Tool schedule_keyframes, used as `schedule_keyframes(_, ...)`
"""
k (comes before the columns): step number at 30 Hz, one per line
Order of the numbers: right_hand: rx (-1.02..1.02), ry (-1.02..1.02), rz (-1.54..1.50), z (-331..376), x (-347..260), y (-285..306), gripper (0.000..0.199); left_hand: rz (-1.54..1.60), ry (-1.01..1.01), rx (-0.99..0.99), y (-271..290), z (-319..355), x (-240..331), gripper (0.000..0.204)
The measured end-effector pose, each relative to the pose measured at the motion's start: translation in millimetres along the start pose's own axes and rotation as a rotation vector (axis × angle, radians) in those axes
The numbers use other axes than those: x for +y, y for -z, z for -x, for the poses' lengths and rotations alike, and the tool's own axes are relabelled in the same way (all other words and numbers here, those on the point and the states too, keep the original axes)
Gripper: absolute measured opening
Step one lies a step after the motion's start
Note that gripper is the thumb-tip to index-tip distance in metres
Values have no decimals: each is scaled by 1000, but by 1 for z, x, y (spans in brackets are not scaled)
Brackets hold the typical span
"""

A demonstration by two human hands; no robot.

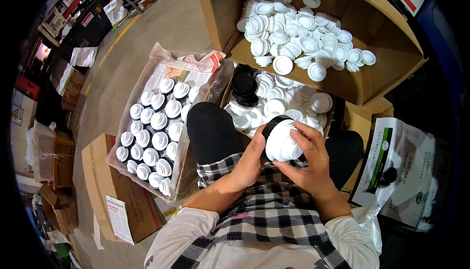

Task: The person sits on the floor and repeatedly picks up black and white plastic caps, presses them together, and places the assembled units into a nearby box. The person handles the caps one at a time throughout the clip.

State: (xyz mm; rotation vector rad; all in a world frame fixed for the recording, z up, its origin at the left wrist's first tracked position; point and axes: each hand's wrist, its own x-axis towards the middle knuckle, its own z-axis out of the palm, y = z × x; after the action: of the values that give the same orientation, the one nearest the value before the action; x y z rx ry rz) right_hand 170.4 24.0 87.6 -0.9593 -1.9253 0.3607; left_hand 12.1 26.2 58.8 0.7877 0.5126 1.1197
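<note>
In front of my lap I hold a white stepped plastic cap [281, 144] with a black ring [275, 123] at its upper left side. The thumb of my left hand [248, 165] presses the black ring's edge, its other fingers mostly hidden. My right hand [313, 164] is closed round the white cap, thumb below and fingers on the side. Just beyond, an open box holds many loose white caps [275, 107], and a short stack of black rings [244, 85] stands at its left side.
A tipped cardboard box [367, 80] with more white caps [293, 34] stands behind. To the left, a lined tray [181, 67] carries rows of black-and-white assembled pieces [159, 121]. Another carton [117, 190] sits beside it. At right lies a printed white sack [406, 171].
</note>
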Motion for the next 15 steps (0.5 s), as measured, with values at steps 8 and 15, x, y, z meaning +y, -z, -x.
schedule_keyframes(8,1,-59,-217,5,25,-5,63,-348,-127,11,7,-5,1,55)
schedule_keyframes(15,197,-497,-625,2,52,-34,52,-545,-189,36,-1,-8,-24,57)
